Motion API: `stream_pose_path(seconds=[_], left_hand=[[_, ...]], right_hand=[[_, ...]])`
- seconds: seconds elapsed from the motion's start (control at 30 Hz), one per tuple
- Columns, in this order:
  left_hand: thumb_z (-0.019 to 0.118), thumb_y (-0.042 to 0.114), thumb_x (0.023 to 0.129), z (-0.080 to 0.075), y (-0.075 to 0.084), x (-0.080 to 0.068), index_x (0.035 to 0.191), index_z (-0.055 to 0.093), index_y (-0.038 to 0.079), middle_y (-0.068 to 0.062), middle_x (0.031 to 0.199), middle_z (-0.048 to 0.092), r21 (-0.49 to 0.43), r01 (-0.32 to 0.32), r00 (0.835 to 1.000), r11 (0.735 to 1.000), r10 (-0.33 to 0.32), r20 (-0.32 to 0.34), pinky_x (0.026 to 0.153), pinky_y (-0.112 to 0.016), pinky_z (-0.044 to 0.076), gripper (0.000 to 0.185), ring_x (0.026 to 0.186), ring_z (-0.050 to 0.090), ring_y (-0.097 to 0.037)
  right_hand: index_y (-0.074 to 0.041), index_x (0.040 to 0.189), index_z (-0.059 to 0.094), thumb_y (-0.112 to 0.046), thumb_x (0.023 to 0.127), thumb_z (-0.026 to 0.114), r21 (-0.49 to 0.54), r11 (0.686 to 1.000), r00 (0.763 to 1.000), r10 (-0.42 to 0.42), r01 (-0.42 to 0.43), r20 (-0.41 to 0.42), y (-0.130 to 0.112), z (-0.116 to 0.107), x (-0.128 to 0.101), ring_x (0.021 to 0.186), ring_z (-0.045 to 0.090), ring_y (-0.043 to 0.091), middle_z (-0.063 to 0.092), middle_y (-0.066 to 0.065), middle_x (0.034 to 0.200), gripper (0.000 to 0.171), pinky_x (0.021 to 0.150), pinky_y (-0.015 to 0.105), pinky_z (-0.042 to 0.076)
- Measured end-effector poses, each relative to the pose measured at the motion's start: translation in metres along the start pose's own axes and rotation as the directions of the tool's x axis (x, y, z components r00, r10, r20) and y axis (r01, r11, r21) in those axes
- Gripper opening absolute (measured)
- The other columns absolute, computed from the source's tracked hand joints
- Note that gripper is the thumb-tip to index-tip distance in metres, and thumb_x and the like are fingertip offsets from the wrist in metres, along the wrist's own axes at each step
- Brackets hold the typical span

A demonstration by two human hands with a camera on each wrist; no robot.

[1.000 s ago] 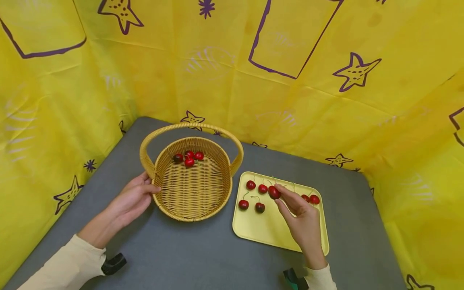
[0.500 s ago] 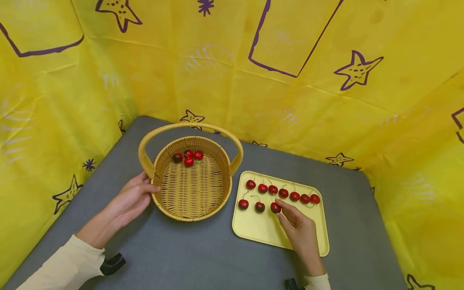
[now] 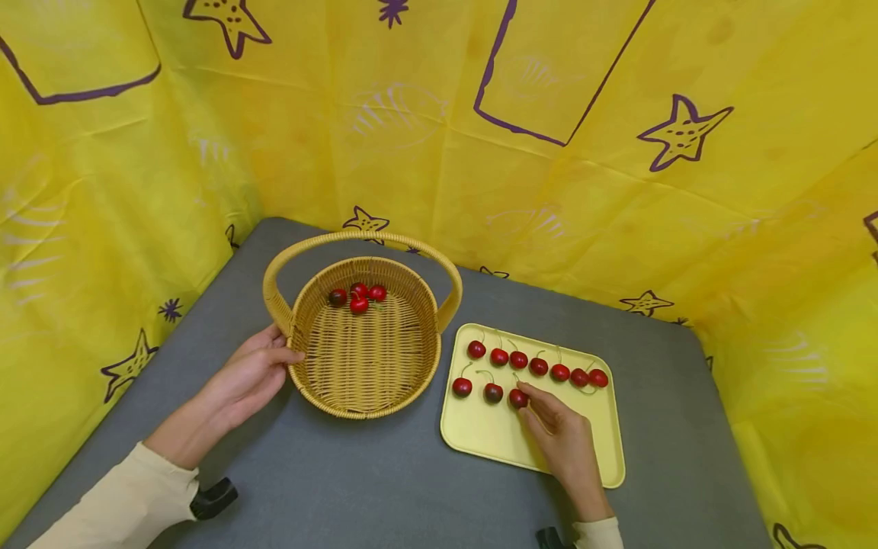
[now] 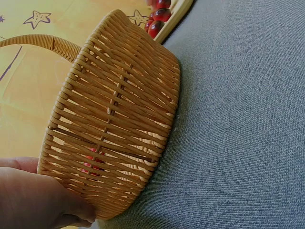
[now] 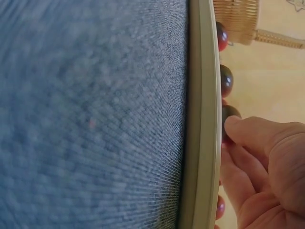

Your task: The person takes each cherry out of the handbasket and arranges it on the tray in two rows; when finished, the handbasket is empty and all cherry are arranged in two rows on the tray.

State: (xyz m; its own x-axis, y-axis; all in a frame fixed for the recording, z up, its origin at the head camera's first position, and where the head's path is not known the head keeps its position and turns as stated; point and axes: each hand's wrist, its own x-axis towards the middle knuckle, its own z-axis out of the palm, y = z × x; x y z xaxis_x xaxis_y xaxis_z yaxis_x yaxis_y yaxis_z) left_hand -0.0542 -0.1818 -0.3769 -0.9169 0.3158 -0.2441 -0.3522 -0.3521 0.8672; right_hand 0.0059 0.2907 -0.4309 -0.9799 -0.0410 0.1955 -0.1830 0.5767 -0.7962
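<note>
Remotely, I'm watching the right hand (image 3: 565,441) pinching a round, glossy cherry (image 3: 517,398) at the right end of the near row on the smooth yellow tray (image 3: 473,435); I'm judging that a light, low pinch is suiting such slick skin; leftward, the left hand (image 3: 254,371) is gripping the left rim of the woven basket (image 3: 363,366); four cherries (image 3: 359,305) are lying at its far side; textured grey cloth (image 3: 370,480) is spreading beneath.
</note>
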Motion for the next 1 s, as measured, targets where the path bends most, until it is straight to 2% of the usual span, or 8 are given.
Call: stream_pose_path(seconds=[0.4, 0.57, 0.7, 0.77, 0.87, 1.0], left_hand=[[0.037, -0.018, 0.098, 0.0, -0.001, -0.001, 0.166, -0.018, 0.005, -0.017, 0.176, -0.011, 0.0, -0.011, 1.0, 1.0, 0.011, -0.002, 0.131, -0.042, -0.001, 0.091, 0.161, -0.008, -0.028], [0.036, -0.018, 0.098, 0.0, -0.001, -0.001, 0.166, -0.018, 0.004, -0.018, 0.176, -0.011, -0.004, -0.014, 1.0, 1.0, 0.014, 0.001, 0.131, -0.042, 0.0, 0.09, 0.161, -0.008, -0.028], [0.036, -0.019, 0.097, 0.0, -0.001, -0.001, 0.166, -0.019, 0.005, -0.017, 0.176, -0.012, -0.008, -0.013, 1.0, 1.0, 0.013, -0.002, 0.131, -0.042, -0.001, 0.091, 0.161, -0.008, -0.028], [0.036, -0.019, 0.097, 0.0, 0.0, -0.001, 0.166, -0.019, 0.005, -0.016, 0.176, -0.012, -0.008, -0.01, 1.0, 1.0, 0.01, -0.004, 0.131, -0.042, 0.0, 0.091, 0.161, -0.008, -0.027], [0.036, -0.019, 0.097, 0.001, 0.0, -0.001, 0.166, -0.019, 0.006, -0.017, 0.176, -0.011, -0.008, -0.005, 1.0, 1.0, 0.005, -0.004, 0.131, -0.042, 0.0, 0.091, 0.161, -0.008, -0.027], [0.036, -0.019, 0.097, 0.0, 0.0, 0.0, 0.166, -0.018, 0.006, -0.016, 0.176, -0.01, -0.007, -0.001, 1.0, 1.0, 0.001, -0.004, 0.131, -0.042, 0.001, 0.091, 0.161, -0.007, -0.027]], right_hand=[[-0.011, 0.131, 0.076, 0.002, 0.091, 0.08, -0.028, 1.0, 1.0, 0.009, -0.008, 0.02, -0.003, 0.0, -0.002, 0.117, 0.071, 0.031, 0.074, 0.008, 0.13, 0.043, 0.093, 0.037, 0.058], [-0.011, 0.132, 0.075, 0.005, 0.088, 0.081, -0.082, 0.996, 1.0, -0.022, 0.023, 0.007, -0.008, -0.004, 0.0, 0.114, 0.072, 0.034, 0.074, 0.01, 0.13, 0.047, 0.091, 0.042, 0.059], [-0.014, 0.134, 0.075, 0.007, 0.087, 0.081, -0.118, 0.99, 0.997, -0.074, 0.071, -0.019, -0.022, -0.011, 0.006, 0.113, 0.072, 0.033, 0.074, 0.009, 0.131, 0.051, 0.09, 0.039, 0.059], [-0.015, 0.135, 0.074, 0.007, 0.087, 0.081, -0.105, 0.99, 0.995, -0.093, 0.091, -0.023, -0.032, -0.013, 0.011, 0.116, 0.071, 0.03, 0.073, 0.006, 0.133, 0.053, 0.091, 0.034, 0.058], [-0.015, 0.137, 0.073, 0.006, 0.089, 0.08, -0.028, 0.991, 0.991, -0.132, 0.132, -0.018, -0.052, -0.014, 0.021, 0.12, 0.07, 0.027, 0.072, 0.003, 0.135, 0.053, 0.094, 0.028, 0.055], [-0.014, 0.138, 0.072, 0.002, 0.092, 0.078, 0.077, 0.974, 0.977, -0.215, 0.214, 0.006, -0.084, -0.007, 0.041, 0.122, 0.07, 0.021, 0.072, 0.001, 0.136, 0.049, 0.097, 0.029, 0.056]])
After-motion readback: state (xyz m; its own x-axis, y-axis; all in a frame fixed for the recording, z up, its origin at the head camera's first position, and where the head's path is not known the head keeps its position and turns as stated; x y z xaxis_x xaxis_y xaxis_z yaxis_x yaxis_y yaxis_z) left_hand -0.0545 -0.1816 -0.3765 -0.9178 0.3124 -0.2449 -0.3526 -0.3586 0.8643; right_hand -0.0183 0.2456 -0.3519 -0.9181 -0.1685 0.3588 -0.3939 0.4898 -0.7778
